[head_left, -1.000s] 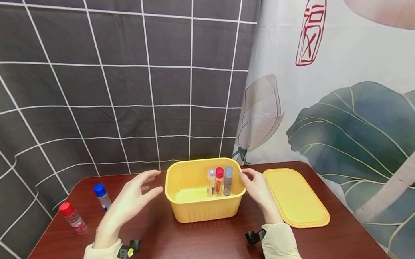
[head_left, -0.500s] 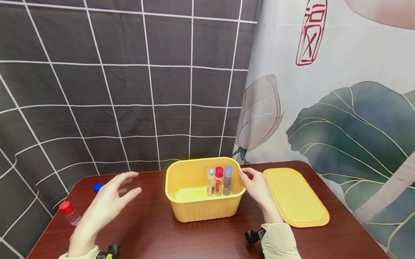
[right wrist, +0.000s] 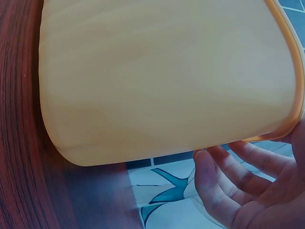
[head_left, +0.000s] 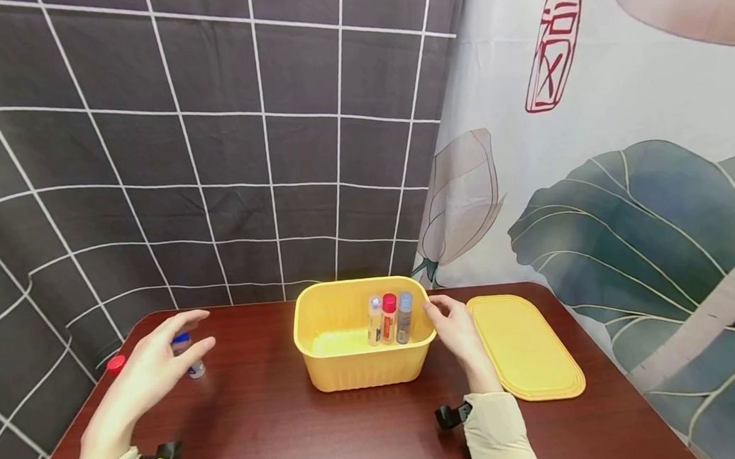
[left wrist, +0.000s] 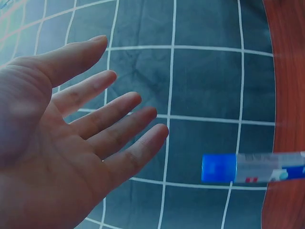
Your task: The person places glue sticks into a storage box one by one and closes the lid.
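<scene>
Yellow bin: sits open near the middle of the tabletop's far edge (head_left: 331, 438), its long side facing the near edge; point of contact for the right hand is its right end (head_left: 371, 371).
Tubes in the bin: three stand in a row at its right end, a pale-capped tube (head_left: 375, 323), then a red-capped tube (head_left: 389, 322), then a grey-blue tube (head_left: 404, 321) nearest the right wall.
Left hand (head_left: 143, 369): over the tabletop's left part, fingers spread and thumb well apart from them.
Blue-capped tube (left wrist: 257, 167): upright towards the far left corner of the tabletop, partly behind the left hand in the head view; the left wrist view shows it apart from the fingertips.
Red cap (head_left: 116, 364): by the tabletop's left edge, whatever lies below it hidden by the left hand.
Right hand (head_left: 458, 330): fingers bent, touching the bin's right end by the rim; whether they pinch it, I cannot tell.
Yellow lid (head_left: 529, 346): flat near the tabletop's right edge, just beside the right hand.
Backdrop: dark gridded cloth (head_left: 208, 148) beyond the far edge, a plant-printed cloth (head_left: 599, 242) to the right.
</scene>
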The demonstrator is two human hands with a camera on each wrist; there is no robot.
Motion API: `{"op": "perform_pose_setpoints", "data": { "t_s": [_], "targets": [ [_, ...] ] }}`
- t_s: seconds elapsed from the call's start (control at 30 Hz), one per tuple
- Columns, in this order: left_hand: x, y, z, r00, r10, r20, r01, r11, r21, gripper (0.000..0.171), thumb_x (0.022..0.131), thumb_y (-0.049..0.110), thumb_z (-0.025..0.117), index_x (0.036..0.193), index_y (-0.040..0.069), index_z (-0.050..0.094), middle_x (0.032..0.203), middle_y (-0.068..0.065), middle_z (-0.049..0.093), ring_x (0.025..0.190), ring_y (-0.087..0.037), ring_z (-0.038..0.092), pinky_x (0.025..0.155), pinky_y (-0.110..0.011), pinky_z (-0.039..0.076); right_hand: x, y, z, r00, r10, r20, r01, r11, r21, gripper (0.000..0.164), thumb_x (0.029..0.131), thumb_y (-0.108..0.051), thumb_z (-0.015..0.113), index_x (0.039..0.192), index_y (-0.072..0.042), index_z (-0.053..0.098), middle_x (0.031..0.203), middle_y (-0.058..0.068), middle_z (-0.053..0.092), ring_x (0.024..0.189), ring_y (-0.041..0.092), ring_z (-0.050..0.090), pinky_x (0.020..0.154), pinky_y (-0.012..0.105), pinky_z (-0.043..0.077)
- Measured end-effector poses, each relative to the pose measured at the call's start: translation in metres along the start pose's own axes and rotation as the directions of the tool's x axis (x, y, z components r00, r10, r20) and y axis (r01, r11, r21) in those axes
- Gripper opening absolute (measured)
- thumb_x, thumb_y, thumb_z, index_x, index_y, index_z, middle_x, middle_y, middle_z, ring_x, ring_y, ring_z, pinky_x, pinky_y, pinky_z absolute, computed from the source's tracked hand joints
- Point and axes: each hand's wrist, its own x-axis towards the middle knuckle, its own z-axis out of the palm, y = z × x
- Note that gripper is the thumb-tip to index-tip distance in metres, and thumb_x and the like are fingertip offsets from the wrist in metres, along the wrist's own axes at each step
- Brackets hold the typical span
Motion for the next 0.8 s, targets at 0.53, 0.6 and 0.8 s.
{"op": "perform_pose_setpoints", "data": {
  "t_s": [0.53,0.6,0.8],
  "targets": [
    [-0.017,-0.027,-0.019,0.997,-0.062,-0.039,0.065,0.993,0.101,0.050,0.091,0.032,0.071,0.130,0.005,0.054,0.122,-0.023,0.057,0.083,-0.037,0.067,0.060,-0.031,0.047,-0.001,-0.001,0.000,1.000,-0.008,-0.002,0.008,1.000,-0.026,0.030,0.098,-0.020,0.059,0.118,0.001,0.065,0.101,0.016,0.066,0.085,0.029,0.065,0.063,0.031,0.055],
    [-0.019,-0.031,-0.021,0.996,-0.070,-0.047,0.075,0.992,0.100,0.050,0.091,0.031,0.071,0.131,0.005,0.054,0.124,-0.025,0.056,0.084,-0.040,0.067,0.060,-0.030,0.046,0.000,-0.001,0.000,1.000,-0.003,-0.001,0.003,1.000,-0.019,0.030,0.098,-0.019,0.059,0.118,0.001,0.065,0.101,0.016,0.066,0.086,0.030,0.065,0.064,0.031,0.055],
    [-0.025,-0.044,-0.023,0.990,-0.063,-0.124,0.079,0.989,0.127,0.048,0.091,0.026,0.070,0.130,0.002,0.054,0.129,-0.029,0.052,0.098,-0.053,0.060,0.079,-0.053,0.047,0.000,-0.001,0.000,1.000,-0.011,-0.004,0.011,1.000,-0.014,0.029,0.097,-0.019,0.060,0.118,0.001,0.066,0.100,0.017,0.066,0.086,0.032,0.065,0.062,0.031,0.055]
  ]
}}
